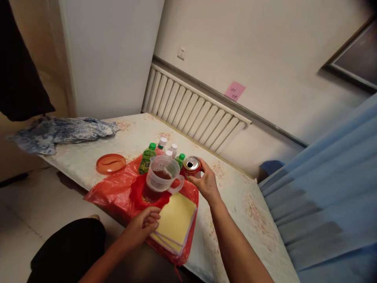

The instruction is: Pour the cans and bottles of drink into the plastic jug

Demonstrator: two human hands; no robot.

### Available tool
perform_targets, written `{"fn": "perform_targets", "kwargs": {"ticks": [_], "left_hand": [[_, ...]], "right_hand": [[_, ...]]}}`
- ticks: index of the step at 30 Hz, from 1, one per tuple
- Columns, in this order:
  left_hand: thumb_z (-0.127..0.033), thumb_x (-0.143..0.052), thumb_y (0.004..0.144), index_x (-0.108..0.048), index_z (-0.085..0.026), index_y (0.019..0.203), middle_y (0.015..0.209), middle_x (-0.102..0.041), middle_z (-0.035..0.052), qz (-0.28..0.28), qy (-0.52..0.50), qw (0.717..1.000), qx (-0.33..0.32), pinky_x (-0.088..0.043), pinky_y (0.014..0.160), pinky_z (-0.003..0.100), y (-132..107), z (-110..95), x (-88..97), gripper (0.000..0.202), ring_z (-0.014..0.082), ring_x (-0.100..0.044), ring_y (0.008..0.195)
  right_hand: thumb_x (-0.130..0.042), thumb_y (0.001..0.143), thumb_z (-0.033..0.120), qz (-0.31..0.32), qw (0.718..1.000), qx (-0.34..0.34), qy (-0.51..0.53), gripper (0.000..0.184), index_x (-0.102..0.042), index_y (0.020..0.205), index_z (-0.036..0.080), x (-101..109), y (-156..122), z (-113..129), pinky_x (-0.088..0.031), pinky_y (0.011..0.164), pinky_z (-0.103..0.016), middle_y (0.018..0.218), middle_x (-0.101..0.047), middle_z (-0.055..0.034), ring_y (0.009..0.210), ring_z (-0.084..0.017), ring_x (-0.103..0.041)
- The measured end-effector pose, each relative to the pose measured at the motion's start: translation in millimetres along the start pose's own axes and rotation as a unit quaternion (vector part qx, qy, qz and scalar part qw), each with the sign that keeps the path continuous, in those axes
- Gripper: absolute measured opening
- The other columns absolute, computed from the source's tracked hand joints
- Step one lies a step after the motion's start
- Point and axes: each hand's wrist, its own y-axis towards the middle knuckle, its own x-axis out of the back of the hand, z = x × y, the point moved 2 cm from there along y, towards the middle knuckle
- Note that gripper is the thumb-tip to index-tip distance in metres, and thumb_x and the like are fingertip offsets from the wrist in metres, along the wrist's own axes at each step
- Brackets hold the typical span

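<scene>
My right hand [207, 184] is wrapped round a red drink can [192, 167], whose silver top shows an opened mouth hole. The can is upright, just right of a clear plastic measuring jug [157, 181] partly filled with brown liquid. The jug stands on a red cloth or plastic piece [137, 192], its handle turned toward the can. My left hand [144, 224] hovers low in front of the jug, fingers loosely curled with a gap to the thumb and nothing seen in them. It is at the left edge of a folded yellow cloth [175, 220].
Behind the jug stand several bottles, including a green one [147, 158]. An orange round lid or dish [110, 163] lies left on the floral-covered table [253, 220]. A red plastic bag [112, 192] is spread under things. Blue curtain [324, 184] hangs right; a radiator [191, 106] lines the wall.
</scene>
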Motion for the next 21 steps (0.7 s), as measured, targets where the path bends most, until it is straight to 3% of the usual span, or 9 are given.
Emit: {"fn": "perform_targets", "kwargs": {"ticks": [9,21], "left_hand": [[-0.044,-0.066,0.071,-0.059,-0.017,0.112,0.096,-0.063,0.0060,0.023,0.027,0.999,0.027,-0.048,0.079,0.033,6.5,30.3,4.6,0.049,0.0205,-0.061,0.086],[-0.041,-0.062,0.071,-0.059,-0.016,0.111,0.095,-0.062,0.0059,0.022,0.034,0.998,0.039,-0.049,0.077,0.033,6.9,41.1,7.8,0.047,0.0206,-0.060,0.085]], "right_hand": [[-0.074,0.066,0.015,0.026,0.989,0.087,-0.117,0.064,-0.057,0.127,0.022,-24.7,23.9,-20.2,-0.043,0.101,-0.044,0.122,-0.064,-0.0081,0.113,-0.028,-0.056],[-0.068,0.071,0.014,0.058,0.956,0.171,-0.232,0.068,-0.049,0.136,0.018,-32.0,25.2,-20.1,-0.042,0.099,-0.047,0.126,-0.058,-0.0130,0.114,-0.031,-0.051]]}}
